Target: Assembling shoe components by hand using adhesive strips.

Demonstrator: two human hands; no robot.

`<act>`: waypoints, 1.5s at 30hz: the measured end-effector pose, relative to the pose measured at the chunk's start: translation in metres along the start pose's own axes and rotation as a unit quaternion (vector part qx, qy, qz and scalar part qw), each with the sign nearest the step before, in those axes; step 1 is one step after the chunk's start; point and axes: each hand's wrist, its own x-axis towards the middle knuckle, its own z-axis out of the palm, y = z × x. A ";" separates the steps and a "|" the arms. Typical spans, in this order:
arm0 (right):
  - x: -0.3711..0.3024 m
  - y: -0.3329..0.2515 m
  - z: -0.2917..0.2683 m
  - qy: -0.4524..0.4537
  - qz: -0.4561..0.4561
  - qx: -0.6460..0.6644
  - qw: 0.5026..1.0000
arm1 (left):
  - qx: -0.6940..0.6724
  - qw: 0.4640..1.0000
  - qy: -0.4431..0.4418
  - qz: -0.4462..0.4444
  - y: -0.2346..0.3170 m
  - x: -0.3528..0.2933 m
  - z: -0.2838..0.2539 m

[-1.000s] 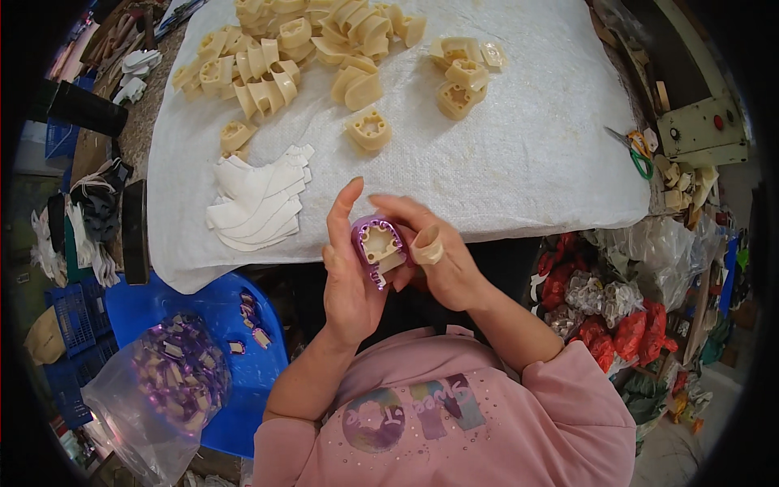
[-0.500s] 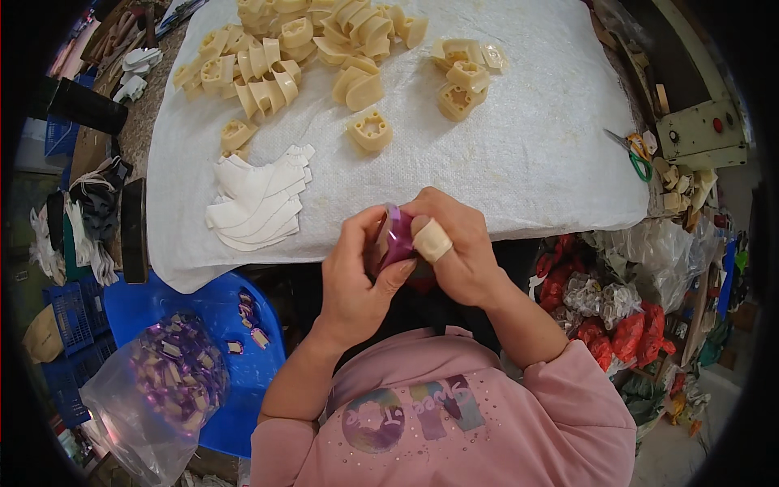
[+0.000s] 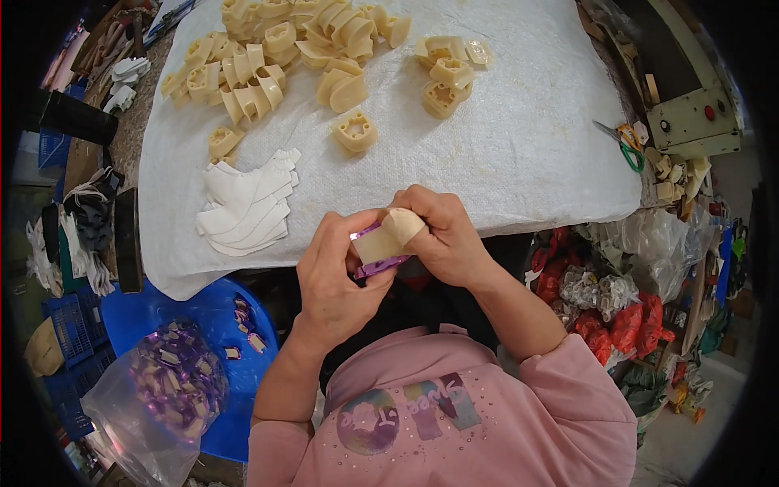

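My left hand [image 3: 334,272] is closed round a small shiny purple piece with a flat cream face [image 3: 374,247], just off the table's near edge. From the other side my right hand [image 3: 449,241] grips the same piece, its thumb in a cream wrap [image 3: 403,225] pressing on the cream face. The fingers hide part of the piece. Beyond my left hand, a fanned stack of white cut pieces [image 3: 247,207] lies on the white cloth [image 3: 519,154]. Several hollow cream plastic blocks [image 3: 355,131] sit farther back, most heaped at the far left.
At lower left a blue basin [image 3: 243,381] holds a clear bag of purple-and-cream pieces [image 3: 174,373] and a few loose ones. Scissors [image 3: 623,146] lie near the table's right edge, beside a pale control box [image 3: 698,126]. Red bags [image 3: 625,329] and clear plastic lie at right.
Both hands have turned the purple piece so that its cream face now shows. My right thumb has moved onto that face. The whole view has shifted slightly.
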 end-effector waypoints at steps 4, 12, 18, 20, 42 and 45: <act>-0.003 0.015 0.003 -0.020 0.039 0.261 0.964 | 0.014 0.997 0.040 0.071 -0.005 0.001 0.005; -0.007 0.012 0.019 0.000 -0.028 0.189 0.982 | 0.082 0.983 0.132 0.095 -0.003 -0.005 0.018; -0.012 0.018 0.030 0.028 0.051 0.331 0.942 | 0.098 0.971 0.186 0.113 -0.005 -0.001 0.021; -0.015 0.005 0.036 0.053 0.087 0.441 0.891 | 0.096 0.969 0.197 0.117 -0.006 -0.002 0.024; 0.059 -0.007 0.047 -0.026 -0.199 -0.210 0.957 | 0.175 0.919 0.345 -0.081 -0.084 -0.089 -0.069; 0.075 -0.008 0.058 -0.038 -0.216 -0.231 0.948 | 0.218 0.882 0.358 -0.215 -0.114 -0.127 -0.083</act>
